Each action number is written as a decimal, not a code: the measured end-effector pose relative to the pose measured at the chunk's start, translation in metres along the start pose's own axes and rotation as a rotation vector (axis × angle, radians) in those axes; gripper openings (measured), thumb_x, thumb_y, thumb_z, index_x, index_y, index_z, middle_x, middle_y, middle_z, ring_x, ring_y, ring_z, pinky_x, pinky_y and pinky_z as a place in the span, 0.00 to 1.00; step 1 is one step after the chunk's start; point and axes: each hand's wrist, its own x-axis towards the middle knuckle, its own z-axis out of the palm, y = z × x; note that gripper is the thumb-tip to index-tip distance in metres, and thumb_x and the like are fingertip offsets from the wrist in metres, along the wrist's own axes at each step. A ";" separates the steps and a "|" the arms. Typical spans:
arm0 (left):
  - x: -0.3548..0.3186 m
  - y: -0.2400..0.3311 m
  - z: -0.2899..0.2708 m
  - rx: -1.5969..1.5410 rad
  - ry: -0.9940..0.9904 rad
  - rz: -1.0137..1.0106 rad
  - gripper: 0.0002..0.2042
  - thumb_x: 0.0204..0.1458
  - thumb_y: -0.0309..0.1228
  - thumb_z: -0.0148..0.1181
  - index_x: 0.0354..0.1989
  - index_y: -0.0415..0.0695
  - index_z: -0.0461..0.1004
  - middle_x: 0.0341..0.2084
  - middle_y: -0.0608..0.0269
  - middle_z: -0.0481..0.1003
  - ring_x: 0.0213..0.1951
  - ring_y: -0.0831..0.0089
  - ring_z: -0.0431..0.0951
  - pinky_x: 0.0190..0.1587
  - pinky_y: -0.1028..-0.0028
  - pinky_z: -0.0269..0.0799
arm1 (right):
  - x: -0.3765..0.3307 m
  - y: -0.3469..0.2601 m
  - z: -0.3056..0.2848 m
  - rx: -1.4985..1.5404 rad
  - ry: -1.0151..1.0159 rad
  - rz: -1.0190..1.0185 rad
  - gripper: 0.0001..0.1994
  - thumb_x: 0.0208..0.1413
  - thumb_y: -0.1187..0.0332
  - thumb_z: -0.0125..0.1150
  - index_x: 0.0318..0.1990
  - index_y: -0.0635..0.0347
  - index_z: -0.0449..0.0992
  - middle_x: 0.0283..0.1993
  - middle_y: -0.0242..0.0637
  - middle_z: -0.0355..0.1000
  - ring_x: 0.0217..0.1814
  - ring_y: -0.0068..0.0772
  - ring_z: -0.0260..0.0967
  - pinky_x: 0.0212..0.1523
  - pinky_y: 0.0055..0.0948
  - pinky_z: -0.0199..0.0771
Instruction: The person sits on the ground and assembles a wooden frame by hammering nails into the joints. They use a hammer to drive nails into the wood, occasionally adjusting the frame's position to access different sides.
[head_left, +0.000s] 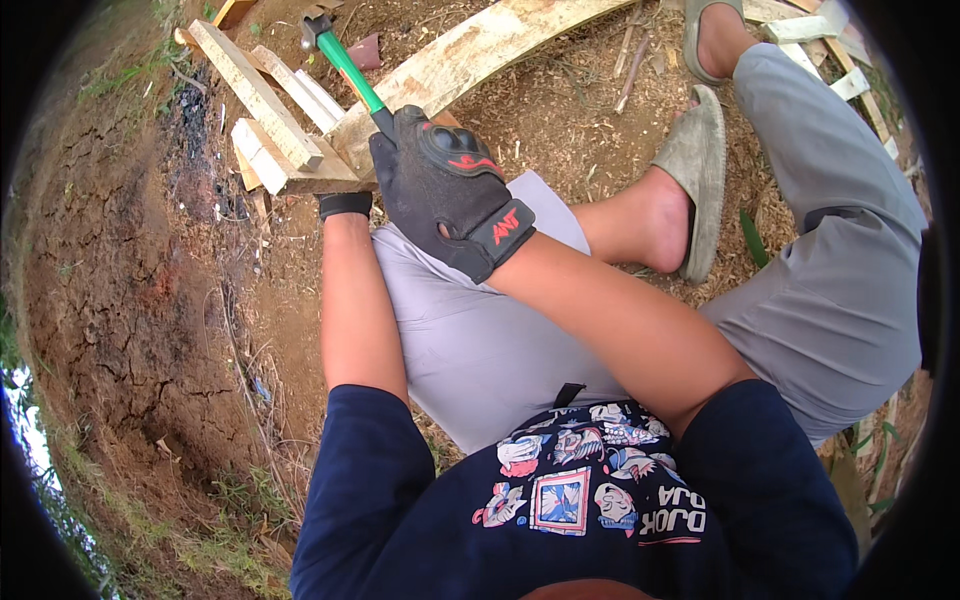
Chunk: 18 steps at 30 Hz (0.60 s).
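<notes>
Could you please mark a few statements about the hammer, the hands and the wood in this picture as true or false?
1. The right hand, in a black glove, grips a hammer with a green handle. True.
2. The hammer head rests on the person's knee. False: it is raised over the wood pieces and the dirt, away from the knee.
3. The left hand is mostly hidden behind the right hand; only its black glove cuff shows, close to the small wooden blocks. True.
4. The person is barefoot. False: grey sandals are on both feet.
5. A long pale plank lies on the dirt beyond the hands. True.
6. The work is done on a metal table. False: the wood lies on bare earth.
</notes>
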 end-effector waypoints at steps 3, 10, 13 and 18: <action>0.000 0.000 -0.006 0.012 0.013 0.006 0.43 0.64 0.73 0.37 0.68 0.43 0.66 0.59 0.48 0.74 0.56 0.51 0.79 0.58 0.50 0.80 | -0.010 0.036 0.034 -0.166 -0.176 -0.040 0.15 0.68 0.63 0.48 0.47 0.65 0.77 0.41 0.60 0.80 0.46 0.63 0.80 0.48 0.57 0.79; 0.002 -0.003 -0.012 -0.007 0.004 0.009 0.45 0.64 0.74 0.36 0.69 0.43 0.65 0.60 0.47 0.73 0.58 0.49 0.78 0.60 0.48 0.79 | 0.008 0.014 0.008 -0.128 -0.024 -0.028 0.15 0.68 0.64 0.52 0.50 0.68 0.76 0.37 0.61 0.80 0.41 0.65 0.81 0.42 0.56 0.80; 0.006 -0.003 -0.014 0.002 0.004 0.014 0.46 0.63 0.74 0.36 0.70 0.43 0.65 0.61 0.46 0.73 0.59 0.49 0.78 0.61 0.48 0.78 | -0.008 0.022 0.022 -0.100 -0.110 0.039 0.16 0.68 0.61 0.53 0.50 0.66 0.76 0.40 0.60 0.80 0.44 0.63 0.81 0.45 0.56 0.80; 0.008 -0.002 -0.021 0.002 0.008 0.015 0.47 0.63 0.75 0.35 0.71 0.42 0.64 0.62 0.46 0.73 0.60 0.48 0.77 0.62 0.46 0.77 | 0.000 0.035 0.029 -0.197 -0.263 -0.022 0.17 0.70 0.57 0.52 0.47 0.65 0.77 0.44 0.59 0.80 0.48 0.60 0.81 0.49 0.56 0.79</action>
